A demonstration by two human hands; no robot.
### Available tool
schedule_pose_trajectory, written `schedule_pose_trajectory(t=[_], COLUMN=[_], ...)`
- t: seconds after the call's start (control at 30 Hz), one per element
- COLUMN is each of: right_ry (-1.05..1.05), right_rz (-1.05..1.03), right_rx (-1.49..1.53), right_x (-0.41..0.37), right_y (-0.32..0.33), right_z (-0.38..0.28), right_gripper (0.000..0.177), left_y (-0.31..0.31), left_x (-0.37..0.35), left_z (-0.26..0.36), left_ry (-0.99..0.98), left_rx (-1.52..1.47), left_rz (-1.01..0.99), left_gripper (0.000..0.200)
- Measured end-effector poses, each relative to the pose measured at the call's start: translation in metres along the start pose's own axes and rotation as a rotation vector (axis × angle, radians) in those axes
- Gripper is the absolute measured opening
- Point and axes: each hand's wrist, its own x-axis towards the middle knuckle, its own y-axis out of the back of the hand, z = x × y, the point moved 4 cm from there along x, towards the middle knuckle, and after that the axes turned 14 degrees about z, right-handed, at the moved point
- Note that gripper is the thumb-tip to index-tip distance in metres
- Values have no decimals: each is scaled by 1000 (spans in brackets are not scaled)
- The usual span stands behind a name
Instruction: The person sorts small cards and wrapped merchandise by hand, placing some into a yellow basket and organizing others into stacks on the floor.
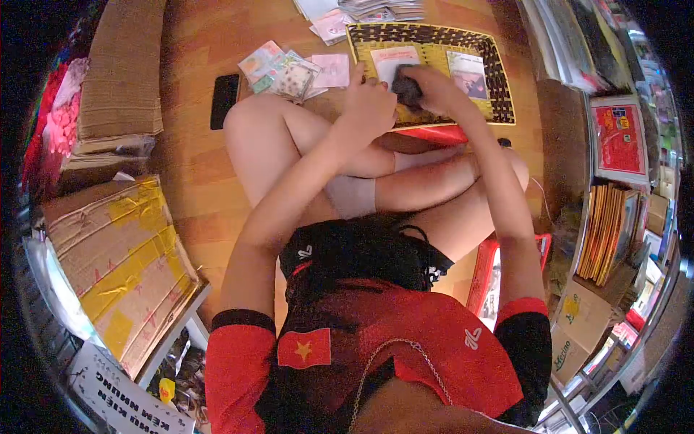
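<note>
A yellow and dark woven basket (500,87) lies on the wooden floor in front of my crossed legs. Inside it are a white and red card (388,62) at the left and a picture card (468,74) at the right. My right hand (436,90) is over the basket, its fingers closed on a dark grey, soft-looking bundle (407,90). Close by on the left, my left hand (370,105) is at the basket's near left edge with its fingers bent; what it holds, if anything, is too small to tell.
Left of the basket lie small packets (293,78), a pink card (331,71) and a black phone (225,101). Stacked packets (376,10) sit beyond it. Cardboard boxes (119,72) stand at the left, shelves with brown envelopes (606,231) at the right.
</note>
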Motion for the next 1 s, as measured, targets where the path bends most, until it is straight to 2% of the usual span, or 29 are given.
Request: schedule_pose_trajectory(t=[0.07,0.1,0.2,0.27,0.33,0.37,0.43,0.53,0.57,0.67,0.7,0.8,0.9,1.0], right_ry=[-13,32,-57,-92,-123,-28,152,70,194,120,28,-48,41,81], right_rz=[44,244,388,287,181,137,54,-44,180,283,273,299,140,77], right_rx=[-14,-48,-58,-95,-139,-111,-53,-68,50,14,56,59,112,141], right_x=[18,25,33,22,6,1,-10,7,14,27,24,5,-23,-24], right_y=[-8,-12,-10,-6,3,-1,-11,-12,-26,-22,-15,-8,2,-5], right_z=[10,17,32,26,13,8,2,-11,8,16,18,26,12,-1], right_gripper=[49,52,52,52,51,50,48,47,49,53,57,58,60,63], left_y=[-6,-7,-6,-5,-10,-6,-5,4,5,-3,-4,-6,-6,2], left_x=[-2,-2,-3,-3,-4,-5,-2,2,2,0,0,0,-1,0], left_z=[-1,0,-1,-2,-3,-3,-3,-2,-2,0,0,0,0,3], left_ry=[-10,-18,-28,-23,-28,-28,2,25,33,10,13,25,27,35], left_rx=[-24,-26,-22,-19,-25,-27,-41,-42,-38,-33,-37,-48,-47,-28], left_rz=[79,74,68,74,169,215,83,-57,-91,77,82,105,109,43], left_gripper=[22,22,22,22,21,20,20,19,19,19,19,19,20,21])
